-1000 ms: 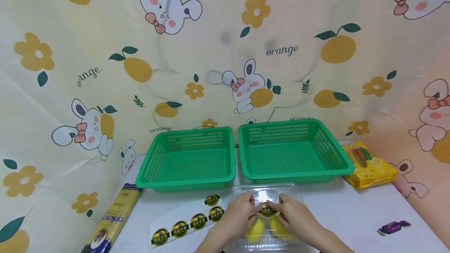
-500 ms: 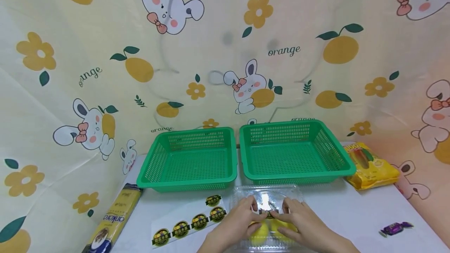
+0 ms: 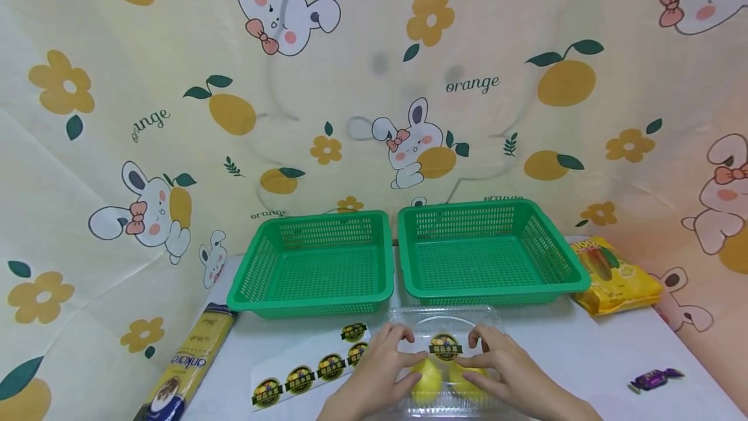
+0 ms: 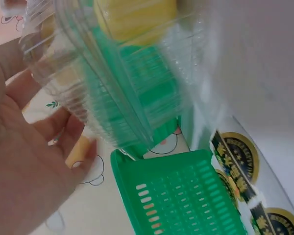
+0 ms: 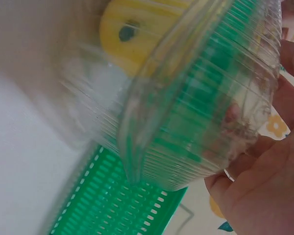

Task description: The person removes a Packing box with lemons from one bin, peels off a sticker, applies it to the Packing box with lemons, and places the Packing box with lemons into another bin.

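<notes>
A clear plastic clamshell box point(image 3: 450, 314) stands at the front middle of the table, its lid down over yellow fruits point(image 3: 428, 382). On top of the lid lies a round black and gold sticker point(image 3: 445, 347). My left hand point(image 3: 380, 369) is at the lid's left side, fingers loosely bent and thumb apart. My right hand point(image 3: 505, 369) mirrors it on the right side. Neither hand grips the sticker, which shows whole between them. In the right wrist view, one yellow fruit point(image 5: 142, 34) has a dark spot, seen through the ribbed plastic.
A white sheet of several matching stickers point(image 3: 310, 356) lies left of the box. Two green baskets point(image 3: 310, 309) point(image 3: 497, 294) stand behind. A yellow mango-print bag point(image 3: 613, 284) is at back right, a purple wrapped candy point(image 3: 656, 379) at right, a long gold packet point(image 3: 189, 362) at left.
Earlier, both hands met over the lid with fingers and thumbs at the sticker's edges. Now they have drawn apart to either side, and the sticker lies flat on the lid, uncovered.
</notes>
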Demonstrator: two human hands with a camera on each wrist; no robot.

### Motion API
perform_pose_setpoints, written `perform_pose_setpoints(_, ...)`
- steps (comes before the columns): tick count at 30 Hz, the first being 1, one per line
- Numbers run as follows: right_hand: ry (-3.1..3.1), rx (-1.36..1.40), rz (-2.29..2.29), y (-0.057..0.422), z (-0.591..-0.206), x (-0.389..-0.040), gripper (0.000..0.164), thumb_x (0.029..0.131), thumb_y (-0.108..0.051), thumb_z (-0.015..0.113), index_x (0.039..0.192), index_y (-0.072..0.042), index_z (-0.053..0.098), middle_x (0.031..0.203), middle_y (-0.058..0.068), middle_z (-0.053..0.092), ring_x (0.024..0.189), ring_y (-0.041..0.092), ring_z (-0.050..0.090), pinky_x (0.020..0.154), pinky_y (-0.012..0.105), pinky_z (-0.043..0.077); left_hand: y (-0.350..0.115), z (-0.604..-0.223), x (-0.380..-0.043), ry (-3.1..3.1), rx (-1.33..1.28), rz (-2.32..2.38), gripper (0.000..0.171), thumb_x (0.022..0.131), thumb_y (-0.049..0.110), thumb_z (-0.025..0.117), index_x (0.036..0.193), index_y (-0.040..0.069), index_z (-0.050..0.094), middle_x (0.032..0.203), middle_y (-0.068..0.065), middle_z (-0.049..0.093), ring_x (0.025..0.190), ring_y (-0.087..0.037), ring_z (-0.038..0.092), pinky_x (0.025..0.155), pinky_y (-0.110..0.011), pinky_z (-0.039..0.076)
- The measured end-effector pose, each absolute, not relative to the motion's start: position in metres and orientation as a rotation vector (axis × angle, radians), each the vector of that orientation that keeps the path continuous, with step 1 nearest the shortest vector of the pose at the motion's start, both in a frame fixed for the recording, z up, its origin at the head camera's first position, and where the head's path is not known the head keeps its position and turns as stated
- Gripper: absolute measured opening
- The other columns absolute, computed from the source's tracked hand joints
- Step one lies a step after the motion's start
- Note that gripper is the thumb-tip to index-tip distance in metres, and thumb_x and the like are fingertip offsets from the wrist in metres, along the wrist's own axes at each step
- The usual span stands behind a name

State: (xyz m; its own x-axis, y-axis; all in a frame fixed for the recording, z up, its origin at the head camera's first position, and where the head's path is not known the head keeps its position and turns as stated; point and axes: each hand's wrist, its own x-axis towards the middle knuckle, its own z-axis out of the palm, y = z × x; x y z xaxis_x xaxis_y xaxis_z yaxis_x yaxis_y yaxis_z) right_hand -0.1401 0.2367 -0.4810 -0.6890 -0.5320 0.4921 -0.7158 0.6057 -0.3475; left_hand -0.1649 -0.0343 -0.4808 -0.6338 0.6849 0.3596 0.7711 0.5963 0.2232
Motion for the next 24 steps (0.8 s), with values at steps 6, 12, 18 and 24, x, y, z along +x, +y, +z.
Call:
perform_pose_setpoints(6,-2.535,1.019,0.859,0.241,-0.478,-0.139,0.013,0.085,-0.017,0.079,0.097,-0.014,0.082,0.103,-0.007,0.049,0.086,0.0,0.042,0.063,0.021,0.043,-0.043,-0.486,-0.161,-2.715,-1.019,-0.678,0.041,0.09,0.034,0.072,0.128,0.019,0.07,0.143,-0.012,0.043,0.13,-0.03,0.034,0.098,-0.057,0.041)
perform_pose_setpoints(12,-2.496,1.062,1.132,0.251,-0.479,-0.142,0.013,0.09,-0.008,0.073,0.101,-0.01,0.079,0.106,-0.002,0.057,0.091,0.008,0.053,0.069,0.027,0.051,-0.05,-0.498,-0.157,-2.781,-0.864,-1.151,0.064,0.095,0.042,0.065,0.147,0.008,0.049,0.157,-0.025,0.02,0.14,-0.049,0.021,0.097,-0.074,0.036)
perform_pose_setpoints(18,-2.541,0.853,1.504,0.268,-0.473,-0.146,0.019,0.097,-0.006,0.063,0.111,-0.009,0.074,0.106,0.002,0.07,0.1,0.008,0.063,0.077,0.028,0.056,-0.05,-0.502,-0.155,-2.795,-0.696,-1.576,0.077,0.096,0.038,0.065,0.156,0.006,0.03,0.155,-0.027,0.019,0.123,-0.046,0.047,0.089,-0.051,0.053)
perform_pose_setpoints(24,-2.436,0.429,1.775,0.293,-0.474,-0.149,0.024,0.1,-0.006,0.058,0.119,0.006,0.066,0.11,0.006,0.072,0.096,0.01,0.068,0.079,0.025,0.057,-0.049,-0.502,-0.153,-2.752,-0.504,-1.766,0.084,0.09,0.029,0.072,0.157,0.009,0.026,0.151,-0.027,0.027,0.104,-0.025,0.053,0.069,-0.027,0.052)
